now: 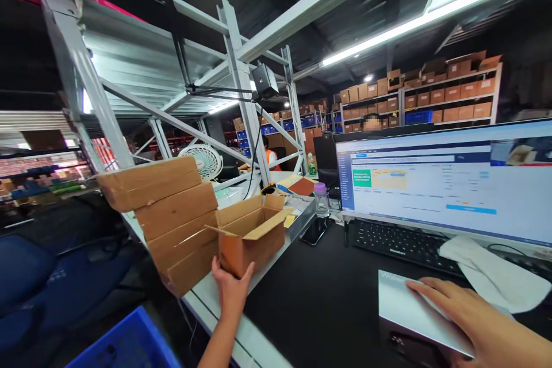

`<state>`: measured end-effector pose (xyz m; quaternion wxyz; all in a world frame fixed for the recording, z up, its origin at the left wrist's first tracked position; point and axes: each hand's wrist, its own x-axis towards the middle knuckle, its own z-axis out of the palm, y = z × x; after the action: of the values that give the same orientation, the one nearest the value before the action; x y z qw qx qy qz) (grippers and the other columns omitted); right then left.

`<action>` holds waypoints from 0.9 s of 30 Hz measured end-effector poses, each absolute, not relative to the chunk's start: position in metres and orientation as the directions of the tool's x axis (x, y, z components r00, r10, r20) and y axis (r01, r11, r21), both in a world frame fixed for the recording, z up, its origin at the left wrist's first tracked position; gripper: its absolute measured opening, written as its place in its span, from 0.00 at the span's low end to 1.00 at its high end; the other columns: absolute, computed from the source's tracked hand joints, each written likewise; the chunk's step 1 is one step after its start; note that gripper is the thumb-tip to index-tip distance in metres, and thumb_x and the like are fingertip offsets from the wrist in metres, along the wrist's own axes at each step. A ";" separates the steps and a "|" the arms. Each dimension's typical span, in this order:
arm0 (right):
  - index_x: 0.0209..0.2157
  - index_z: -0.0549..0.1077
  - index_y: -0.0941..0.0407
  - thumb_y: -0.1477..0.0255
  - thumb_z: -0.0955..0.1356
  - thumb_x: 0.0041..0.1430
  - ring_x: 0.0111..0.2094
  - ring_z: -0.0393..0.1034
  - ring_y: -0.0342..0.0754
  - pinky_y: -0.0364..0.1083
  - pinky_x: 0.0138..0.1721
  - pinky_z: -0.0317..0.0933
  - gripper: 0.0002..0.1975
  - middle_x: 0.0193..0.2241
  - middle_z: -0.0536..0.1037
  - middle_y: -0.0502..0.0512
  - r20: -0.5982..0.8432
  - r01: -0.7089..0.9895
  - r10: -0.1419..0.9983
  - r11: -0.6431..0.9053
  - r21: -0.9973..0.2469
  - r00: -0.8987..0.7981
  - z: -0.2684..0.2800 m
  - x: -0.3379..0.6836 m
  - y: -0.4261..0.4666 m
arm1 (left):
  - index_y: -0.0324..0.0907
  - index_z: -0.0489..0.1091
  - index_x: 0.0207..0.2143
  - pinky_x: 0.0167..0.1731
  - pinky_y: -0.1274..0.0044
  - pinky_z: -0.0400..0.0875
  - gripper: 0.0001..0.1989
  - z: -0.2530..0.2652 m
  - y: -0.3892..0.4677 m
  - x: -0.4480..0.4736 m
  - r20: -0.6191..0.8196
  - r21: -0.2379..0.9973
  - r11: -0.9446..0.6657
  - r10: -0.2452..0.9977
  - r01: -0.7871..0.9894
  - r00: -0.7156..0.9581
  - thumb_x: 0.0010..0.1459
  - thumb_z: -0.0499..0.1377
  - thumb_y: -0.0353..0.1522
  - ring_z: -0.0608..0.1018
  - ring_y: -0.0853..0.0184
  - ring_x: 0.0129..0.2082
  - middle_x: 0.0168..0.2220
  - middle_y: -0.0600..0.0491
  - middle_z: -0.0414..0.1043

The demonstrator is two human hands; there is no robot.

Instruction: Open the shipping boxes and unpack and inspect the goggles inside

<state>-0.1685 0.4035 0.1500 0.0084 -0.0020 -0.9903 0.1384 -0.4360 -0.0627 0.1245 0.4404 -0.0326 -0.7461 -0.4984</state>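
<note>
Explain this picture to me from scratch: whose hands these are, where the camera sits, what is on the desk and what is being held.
No machine here: a person wears the camera on their head, so you look forward and down at their own two bare hands. The left hand grips the bottom edge of an open cardboard box, standing beside a leaning stack of closed cardboard boxes. The right hand lies flat on a grey slab-shaped box on the black desk. Behind are a keyboard, a lit monitor, a clear bottle with a purple cap and a phone. Shelves of cartons fill the background.
</note>
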 end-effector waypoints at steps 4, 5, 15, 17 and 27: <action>0.70 0.57 0.43 0.68 0.71 0.42 0.68 0.54 0.67 0.64 0.69 0.49 0.51 0.69 0.59 0.53 0.011 -0.002 0.002 0.958 -0.288 -1.000 0.164 -0.166 0.396 | 0.41 0.62 0.61 0.54 0.56 0.71 0.28 0.127 -0.068 -0.428 0.692 0.712 0.567 -0.468 0.414 -0.550 0.64 0.61 0.43 0.72 0.53 0.56 0.60 0.42 0.64; 0.70 0.57 0.44 0.68 0.70 0.42 0.68 0.53 0.68 0.64 0.68 0.49 0.51 0.69 0.59 0.54 0.009 0.000 0.002 0.958 -0.288 -1.000 0.167 -0.165 0.395 | 0.41 0.63 0.60 0.54 0.56 0.71 0.25 0.129 -0.070 -0.424 0.697 0.707 0.587 -0.485 0.395 -0.528 0.65 0.60 0.43 0.73 0.53 0.55 0.60 0.43 0.65; 0.71 0.54 0.55 0.65 0.76 0.38 0.66 0.54 0.68 0.61 0.66 0.49 0.57 0.68 0.58 0.67 -0.078 -0.031 -0.055 0.959 -0.281 -0.995 0.206 -0.156 0.382 | 0.29 0.58 0.58 0.62 0.48 0.57 0.51 0.106 -0.050 -0.398 0.957 0.276 0.839 -0.193 0.469 -0.218 0.39 0.70 0.50 0.65 0.37 0.62 0.58 0.27 0.61; 0.71 0.55 0.54 0.64 0.77 0.37 0.65 0.55 0.69 0.61 0.66 0.50 0.58 0.67 0.59 0.67 -0.072 -0.030 -0.053 0.956 -0.290 -0.996 0.206 -0.158 0.383 | 0.35 0.59 0.55 0.59 0.46 0.60 0.49 0.104 -0.033 -0.394 0.964 0.264 0.797 -0.199 0.543 -0.176 0.35 0.70 0.50 0.67 0.37 0.60 0.56 0.32 0.64; 0.72 0.50 0.52 0.63 0.81 0.34 0.70 0.41 0.73 0.66 0.69 0.40 0.65 0.72 0.46 0.69 -0.264 0.137 0.067 0.957 -0.255 -0.962 0.213 -0.137 0.400 | 0.43 0.55 0.68 0.63 0.52 0.62 0.55 0.146 0.103 -0.354 0.555 0.612 0.089 0.660 0.786 -0.506 0.40 0.74 0.45 0.66 0.45 0.65 0.67 0.38 0.58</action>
<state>-0.1367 0.4000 0.2131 -0.1276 -0.0518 -0.9810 0.1367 -0.3544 0.1027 0.1464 0.0684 -0.4920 -0.7348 -0.4619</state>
